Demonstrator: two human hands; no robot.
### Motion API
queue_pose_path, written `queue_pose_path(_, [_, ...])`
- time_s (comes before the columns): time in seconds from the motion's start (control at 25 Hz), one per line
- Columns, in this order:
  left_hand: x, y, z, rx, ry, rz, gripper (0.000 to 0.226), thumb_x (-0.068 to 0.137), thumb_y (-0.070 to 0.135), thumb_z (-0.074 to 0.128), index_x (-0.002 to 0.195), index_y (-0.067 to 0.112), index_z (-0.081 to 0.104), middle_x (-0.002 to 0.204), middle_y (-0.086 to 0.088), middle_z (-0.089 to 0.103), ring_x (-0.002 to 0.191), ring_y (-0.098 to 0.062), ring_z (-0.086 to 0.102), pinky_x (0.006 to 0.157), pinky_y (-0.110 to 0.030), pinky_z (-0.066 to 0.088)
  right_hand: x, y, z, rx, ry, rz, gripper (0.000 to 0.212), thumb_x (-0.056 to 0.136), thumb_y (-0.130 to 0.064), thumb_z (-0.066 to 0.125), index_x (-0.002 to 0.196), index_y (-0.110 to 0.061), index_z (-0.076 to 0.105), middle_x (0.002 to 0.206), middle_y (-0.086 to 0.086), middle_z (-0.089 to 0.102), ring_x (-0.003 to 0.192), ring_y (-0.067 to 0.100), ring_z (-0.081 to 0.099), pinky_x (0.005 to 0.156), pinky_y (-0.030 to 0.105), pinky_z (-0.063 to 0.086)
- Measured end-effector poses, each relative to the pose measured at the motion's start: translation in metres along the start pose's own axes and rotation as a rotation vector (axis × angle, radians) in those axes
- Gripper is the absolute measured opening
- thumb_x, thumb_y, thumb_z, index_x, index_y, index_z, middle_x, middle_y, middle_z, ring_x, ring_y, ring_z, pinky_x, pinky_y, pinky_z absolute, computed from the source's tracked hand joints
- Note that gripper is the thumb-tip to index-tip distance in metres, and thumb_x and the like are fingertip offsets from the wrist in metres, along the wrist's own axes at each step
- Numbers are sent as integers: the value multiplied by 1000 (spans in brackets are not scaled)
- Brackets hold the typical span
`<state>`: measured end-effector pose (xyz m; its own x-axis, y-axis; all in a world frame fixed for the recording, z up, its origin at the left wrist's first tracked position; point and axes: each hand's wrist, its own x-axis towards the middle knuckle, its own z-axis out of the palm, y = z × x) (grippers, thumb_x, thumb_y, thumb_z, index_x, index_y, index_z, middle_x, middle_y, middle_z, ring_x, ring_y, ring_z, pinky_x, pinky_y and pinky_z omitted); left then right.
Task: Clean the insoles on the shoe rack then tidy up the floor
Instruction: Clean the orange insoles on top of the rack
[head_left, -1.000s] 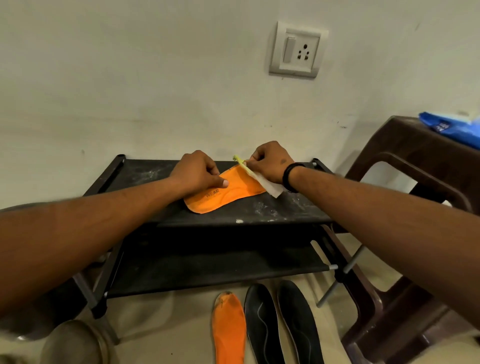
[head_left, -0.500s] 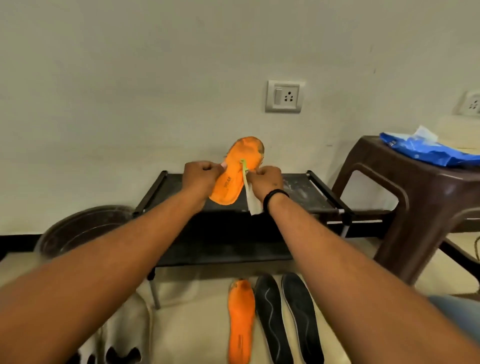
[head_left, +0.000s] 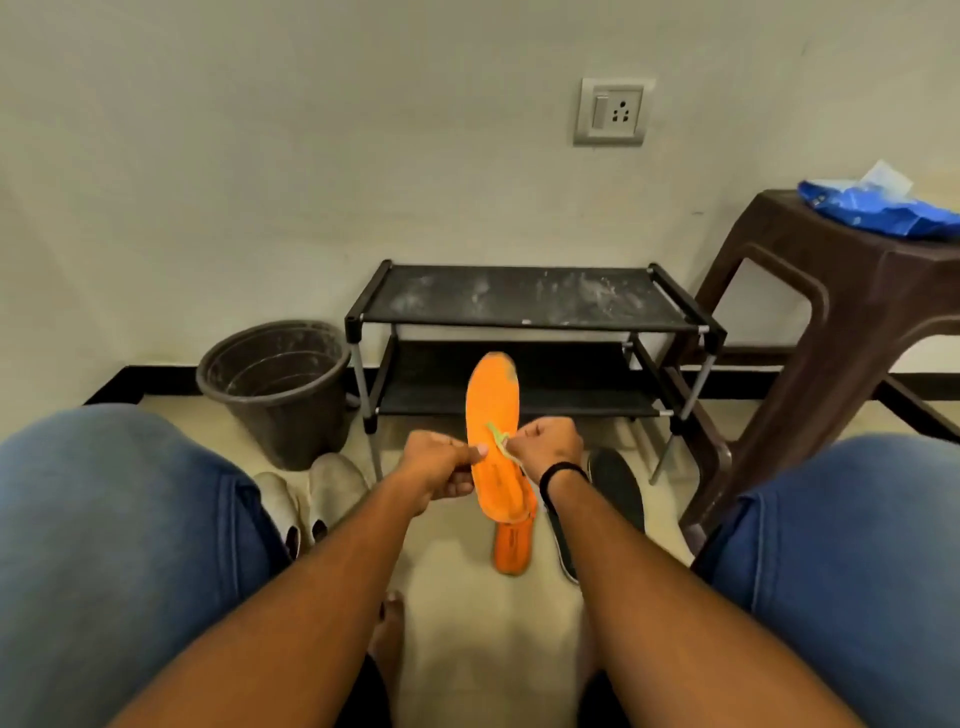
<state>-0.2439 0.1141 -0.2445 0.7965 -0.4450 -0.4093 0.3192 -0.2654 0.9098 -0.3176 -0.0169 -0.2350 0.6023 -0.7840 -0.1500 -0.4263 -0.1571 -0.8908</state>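
Observation:
I hold an orange insole (head_left: 492, 415) upright in the air in front of the black shoe rack (head_left: 524, 299). My left hand (head_left: 441, 465) grips its left edge. My right hand (head_left: 548, 444) is shut on a white wipe (head_left: 506, 451) with a yellow-green edge, pressed against the insole's middle. On the floor below lies a second orange insole (head_left: 511, 545), partly hidden by the held one. A black insole (head_left: 613, 486) lies beside it, to the right of my right forearm. The rack's top shelf is bare and dusty.
A dark bucket (head_left: 278, 387) stands left of the rack, with a pair of pale shoes (head_left: 311, 493) in front of it. A brown plastic stool (head_left: 831, 332) at the right carries a blue packet (head_left: 883, 210). My knees in jeans frame both sides.
The orange insole has come off the rack's top shelf and been drawn back towards me, held up by both hands. My view has pulled back and dropped, showing knees, bucket and shoes.

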Motion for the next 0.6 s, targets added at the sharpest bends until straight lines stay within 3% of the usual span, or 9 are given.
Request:
queue_pose_path(0.08, [2, -33, -4, 142, 40, -107, 26, 84, 9, 80, 70, 4, 59, 62, -15, 61, 47, -21, 57, 48, -28, 55, -8, 29, 14, -284, -142, 13, 14, 81, -11, 73, 72, -16, 62, 77, 2, 65, 77, 20, 63, 68, 27, 54])
queue_pose_path(0.16, [8, -58, -7, 197, 83, -150, 31, 83, 5, 80, 62, 2, 56, 59, -13, 56, 49, -23, 57, 47, -30, 54, -11, 53, 29, -451, -256, 35, 9, 86, -11, 68, 92, -12, 61, 94, 8, 63, 92, 23, 62, 85, 32, 55])
queue_pose_path(0.28, [18, -77, -8, 232, 87, -207, 18, 84, 1, 78, 74, -7, 65, 69, -16, 59, 56, -24, 60, 44, -28, 51, -7, 72, 42, -449, -319, 99, 26, 91, -10, 64, 116, -8, 60, 99, 8, 58, 93, 23, 57, 82, 28, 47])
queue_pose_path(0.4, [33, -85, -8, 242, 121, -249, 13, 88, 2, 72, 98, -6, 68, 89, -21, 65, 71, -28, 64, 53, -34, 55, 2, 79, 51, -430, -331, 71, 14, 91, -4, 60, 104, -8, 62, 91, 5, 56, 87, 20, 54, 79, 27, 47])
queue_pose_path(0.48, [46, -94, -7, 244, 147, -278, 14, 90, 3, 69, 102, -3, 67, 99, -21, 66, 81, -30, 65, 59, -36, 56, 6, 83, 60, -455, -312, 43, 8, 91, -5, 60, 87, -12, 58, 85, 6, 57, 86, 22, 55, 81, 32, 50])
queue_pose_path(0.6, [63, -115, -4, 238, 183, -343, 12, 88, 7, 71, 99, 1, 71, 95, -15, 67, 80, -27, 63, 60, -32, 53, 18, 98, 78, -406, -244, 93, 9, 91, -6, 57, 87, -10, 64, 93, 10, 66, 92, 27, 62, 86, 35, 54])
